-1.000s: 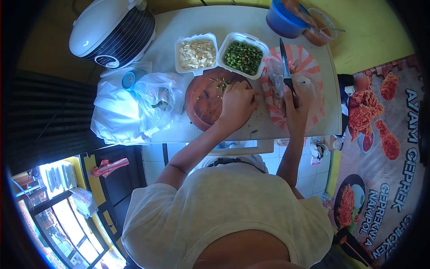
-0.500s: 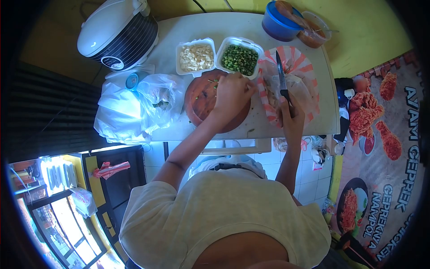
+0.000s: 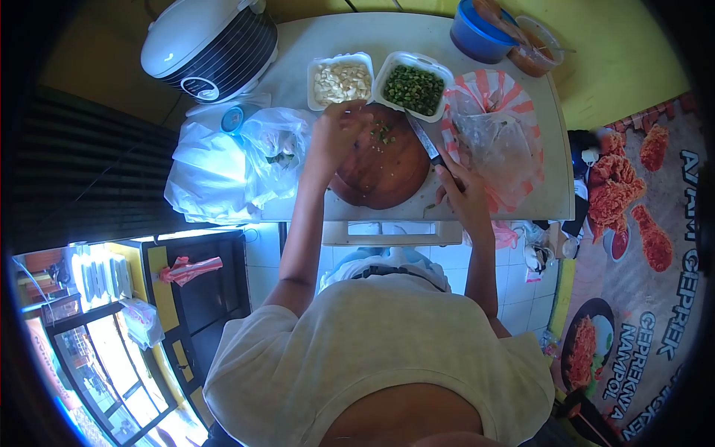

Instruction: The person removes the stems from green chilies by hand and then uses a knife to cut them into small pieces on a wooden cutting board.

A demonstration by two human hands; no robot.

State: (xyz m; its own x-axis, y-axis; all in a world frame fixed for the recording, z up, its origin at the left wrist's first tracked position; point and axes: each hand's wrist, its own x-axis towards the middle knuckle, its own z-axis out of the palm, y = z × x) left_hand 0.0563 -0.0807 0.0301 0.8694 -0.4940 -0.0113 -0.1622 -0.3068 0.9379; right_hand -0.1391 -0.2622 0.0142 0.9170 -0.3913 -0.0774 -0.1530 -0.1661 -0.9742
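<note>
My right hand (image 3: 463, 190) is closed around the black handle of a kitchen knife (image 3: 423, 138), its blade pointing up and left over the right edge of a round wooden chopping board (image 3: 380, 182). A small heap of chopped green pieces (image 3: 383, 134) lies on the upper part of the board. My left hand (image 3: 341, 135) hovers by the board's upper left edge, fingers loosely bent and apart, with nothing visible in them. Just beyond the board stand a white foam box of pale chopped pieces (image 3: 341, 82) and another of chopped greens (image 3: 413, 89).
To the right lies a red-and-white striped plastic bag (image 3: 514, 175) with clear plastic on it. White plastic bags (image 3: 212, 171) and a rice cooker (image 3: 212, 56) occupy the left side. A blue tub (image 3: 477, 33) and a container of reddish sauce (image 3: 532, 56) sit at the back right.
My left hand has moved left, from the board's upper right side to its left edge. The knife has come down and left from above the striped bag to the board, uncovering the green heap.
</note>
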